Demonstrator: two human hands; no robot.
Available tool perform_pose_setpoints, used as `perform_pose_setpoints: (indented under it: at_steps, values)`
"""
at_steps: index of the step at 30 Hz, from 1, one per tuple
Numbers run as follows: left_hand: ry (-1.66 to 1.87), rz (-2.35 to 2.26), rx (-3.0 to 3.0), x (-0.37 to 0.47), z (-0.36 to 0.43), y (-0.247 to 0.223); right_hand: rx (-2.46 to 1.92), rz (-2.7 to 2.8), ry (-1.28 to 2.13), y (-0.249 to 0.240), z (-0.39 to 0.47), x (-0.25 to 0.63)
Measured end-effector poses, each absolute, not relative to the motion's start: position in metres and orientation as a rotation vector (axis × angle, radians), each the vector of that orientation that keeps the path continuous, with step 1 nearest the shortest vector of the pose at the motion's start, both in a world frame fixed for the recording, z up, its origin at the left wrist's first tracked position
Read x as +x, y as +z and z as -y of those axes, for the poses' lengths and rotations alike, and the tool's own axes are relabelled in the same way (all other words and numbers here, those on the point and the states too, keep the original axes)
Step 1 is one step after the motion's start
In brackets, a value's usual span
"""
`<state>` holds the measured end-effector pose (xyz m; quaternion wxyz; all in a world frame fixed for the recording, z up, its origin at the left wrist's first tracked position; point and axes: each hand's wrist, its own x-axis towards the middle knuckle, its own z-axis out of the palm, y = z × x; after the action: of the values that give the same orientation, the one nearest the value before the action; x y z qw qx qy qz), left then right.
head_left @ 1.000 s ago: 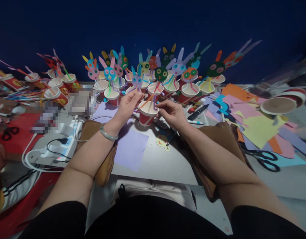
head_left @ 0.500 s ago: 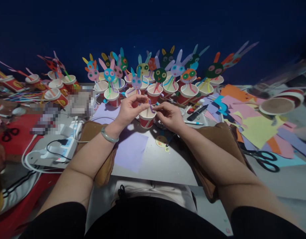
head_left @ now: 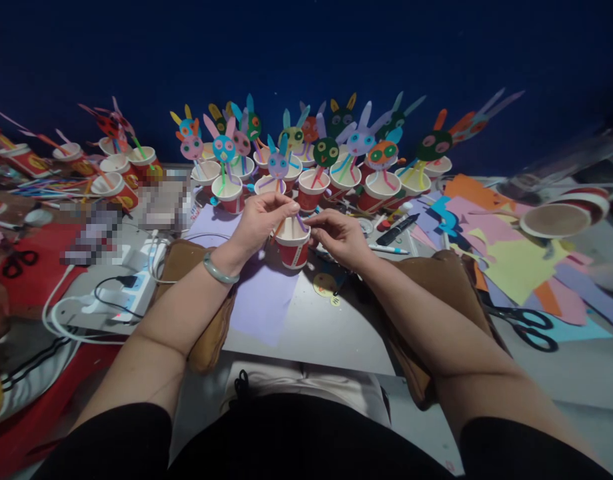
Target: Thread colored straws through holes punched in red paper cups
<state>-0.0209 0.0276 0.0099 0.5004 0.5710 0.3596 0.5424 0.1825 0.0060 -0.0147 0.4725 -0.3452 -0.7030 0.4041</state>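
Note:
A red and white paper cup (head_left: 293, 252) stands in front of me between my hands. My left hand (head_left: 264, 223) pinches the upper end of a purple strip (head_left: 300, 222) over the cup's mouth; the strip's lower part leans at the right rim. An orange strip also shows at the cup's left inner side. My right hand (head_left: 339, 235) is at the cup's right rim with thumb and forefinger close together; whatever lies between them is too small to make out. A yellow round paper piece (head_left: 324, 285) lies just right of the cup.
Behind stand several cups with paper rabbit faces (head_left: 360, 140). Purple paper (head_left: 266, 307) lies in front, brown pads (head_left: 436, 293) under both forearms. Coloured paper scraps (head_left: 519, 257) and black scissors (head_left: 534, 327) are right; a power strip (head_left: 136, 293) and a phone (head_left: 91, 233) are left.
The cup has turned or tilted slightly and sits a little lower in view. My left hand has shifted slightly over it, and my right hand remains by the rim.

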Motion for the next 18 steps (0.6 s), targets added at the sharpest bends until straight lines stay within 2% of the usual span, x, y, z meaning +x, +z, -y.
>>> perform_pose_setpoints:
  at_steps: [10,18]
  values:
    - [1.288,-0.870,1.248,-0.024,-0.038,0.006,-0.910,1.451,1.091,-0.003,-0.014,0.189]
    - [0.960,-0.841,1.361,-0.026,-0.032,0.004,-0.952,1.364,1.115,-0.001,-0.016,0.194]
